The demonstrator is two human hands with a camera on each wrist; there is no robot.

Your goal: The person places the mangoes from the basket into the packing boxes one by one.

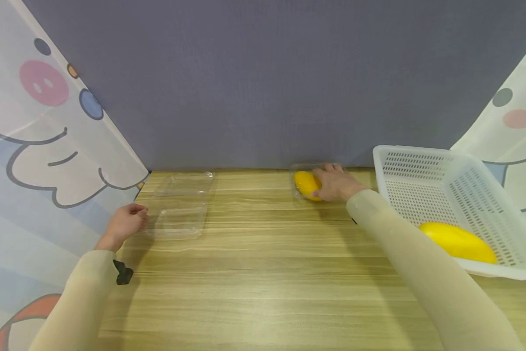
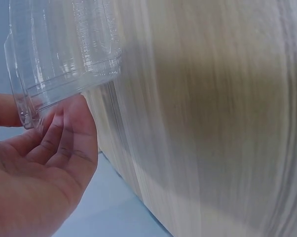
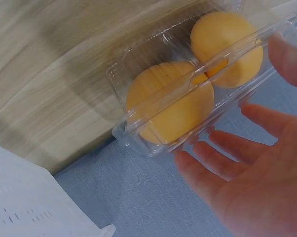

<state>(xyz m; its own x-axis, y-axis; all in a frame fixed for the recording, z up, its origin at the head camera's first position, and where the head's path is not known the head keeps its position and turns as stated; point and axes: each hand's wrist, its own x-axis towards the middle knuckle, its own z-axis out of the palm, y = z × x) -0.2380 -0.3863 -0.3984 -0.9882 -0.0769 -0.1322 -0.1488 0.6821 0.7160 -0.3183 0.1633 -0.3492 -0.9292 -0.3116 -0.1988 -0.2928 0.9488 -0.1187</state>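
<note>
In the head view an unfolded clear plastic clamshell box (image 1: 177, 231) lies at the left of the table. My left hand (image 1: 127, 222) pinches its near left edge between thumb and fingers, as the left wrist view of the plastic box (image 2: 74, 79) shows. By the back wall stands a second clear clamshell box (image 3: 116, 81), its lid folded over two yellow mangoes (image 3: 166, 106), side by side inside. My right hand (image 1: 335, 184) holds this box by its rim, thumb (image 3: 286, 57) on one side and fingertips (image 3: 185, 155) along the other. The hand partly hides the box in the head view.
At the right stands a white perforated basket (image 1: 454, 156) with a yellow mango (image 1: 460, 241) near its front edge. A grey fabric wall (image 1: 263, 83) closes off the back of the wooden table (image 1: 263, 273). Printed cartoon curtains (image 1: 48, 156) hang at both sides.
</note>
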